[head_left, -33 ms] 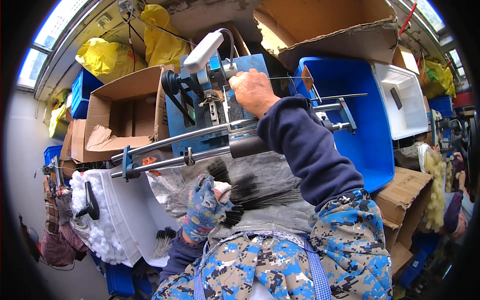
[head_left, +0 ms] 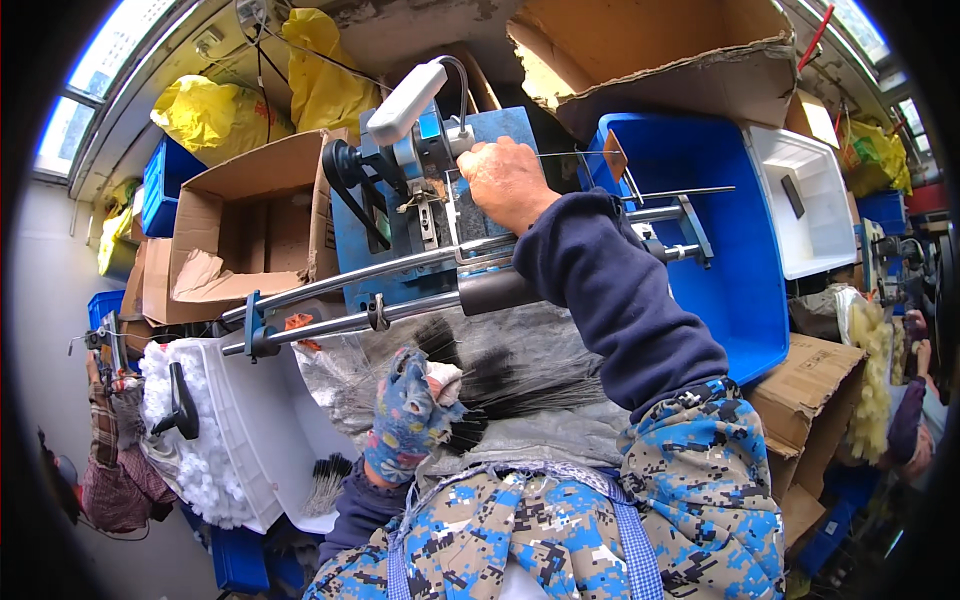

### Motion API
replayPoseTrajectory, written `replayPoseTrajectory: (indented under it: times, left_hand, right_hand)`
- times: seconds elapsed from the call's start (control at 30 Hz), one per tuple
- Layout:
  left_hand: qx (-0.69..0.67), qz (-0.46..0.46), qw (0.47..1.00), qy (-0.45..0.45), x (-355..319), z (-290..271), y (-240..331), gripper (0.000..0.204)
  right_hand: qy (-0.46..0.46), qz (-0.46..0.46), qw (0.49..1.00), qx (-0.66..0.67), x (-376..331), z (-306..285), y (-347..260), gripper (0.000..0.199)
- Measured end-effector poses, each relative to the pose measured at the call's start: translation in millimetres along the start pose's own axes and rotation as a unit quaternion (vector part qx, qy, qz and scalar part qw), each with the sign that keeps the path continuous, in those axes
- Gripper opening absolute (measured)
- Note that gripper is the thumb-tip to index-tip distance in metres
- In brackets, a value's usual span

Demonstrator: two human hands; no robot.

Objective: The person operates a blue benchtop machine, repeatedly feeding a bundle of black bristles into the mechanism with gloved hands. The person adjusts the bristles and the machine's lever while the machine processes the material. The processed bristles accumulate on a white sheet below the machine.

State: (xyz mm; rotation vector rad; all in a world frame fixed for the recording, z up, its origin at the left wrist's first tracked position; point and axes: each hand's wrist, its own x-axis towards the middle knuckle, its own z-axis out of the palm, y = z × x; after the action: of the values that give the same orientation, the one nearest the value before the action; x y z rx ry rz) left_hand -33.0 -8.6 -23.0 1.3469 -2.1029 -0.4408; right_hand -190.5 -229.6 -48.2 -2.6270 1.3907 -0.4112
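My left hand (head_left: 405, 415), in a worn blue patterned glove, rests low over a grey cloth (head_left: 560, 430) on my lap. Its fingers are curled, and what lies inside them is hidden. Thin dark wire-like brushes (head_left: 500, 380) are spread on the cloth beside it. My bare right hand (head_left: 508, 182) is closed at the top of a blue bench machine (head_left: 385, 270); its fingertips are turned away from view. A thin wire (head_left: 570, 155) runs from beside that hand to a small brown plate (head_left: 615, 155). Two metal rails (head_left: 350, 325) cross the machine below the hand.
At the right stands a blue bin (head_left: 730, 250), with a white tray (head_left: 805, 215) beyond it. Cardboard boxes (head_left: 250, 225) sit at the left and back. A white bin (head_left: 265, 430) holds fluffy white pieces. Other people work at both sides.
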Motion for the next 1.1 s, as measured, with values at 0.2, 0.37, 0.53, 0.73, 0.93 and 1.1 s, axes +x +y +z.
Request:
replayPoseTrajectory:
  times: [0.2, 0.37, 0.53, 0.73, 0.93, 1.1]
  left_hand:
    - [-0.031, -0.029, 0.999, -0.009, -5, 4, 0, 0.034]
    - [0.018, 0.000, 1.000, -0.026, 0, -11, 5, 0.034]
    - [-0.014, -0.076, 0.997, -0.010, -18, -2, -8, 0.025]
    - [-0.018, 0.014, 1.000, -0.014, -6, 8, 8, 0.030]
    - [-0.019, -0.018, 1.000, -0.016, -4, -8, 14, 0.030]
    - [-0.001, -0.003, 1.000, -0.022, -7, -3, 16, 0.027]
  right_hand:
    - [-0.012, 0.036, 0.999, -0.001, 2, 1, 1, 0.018]
    - [0.004, 0.083, 0.995, -0.054, -11, -4, 8, 0.024]
    - [0.039, 0.052, 0.997, -0.041, -56, -16, 6, 0.047]
    - [-0.041, 0.094, 0.995, 0.012, -55, -26, 3, 0.053]
    - [0.002, 0.072, 0.996, 0.061, -42, -8, -28, 0.056]
    - [-0.003, 0.040, 0.995, 0.092, -25, 6, -61, 0.064]
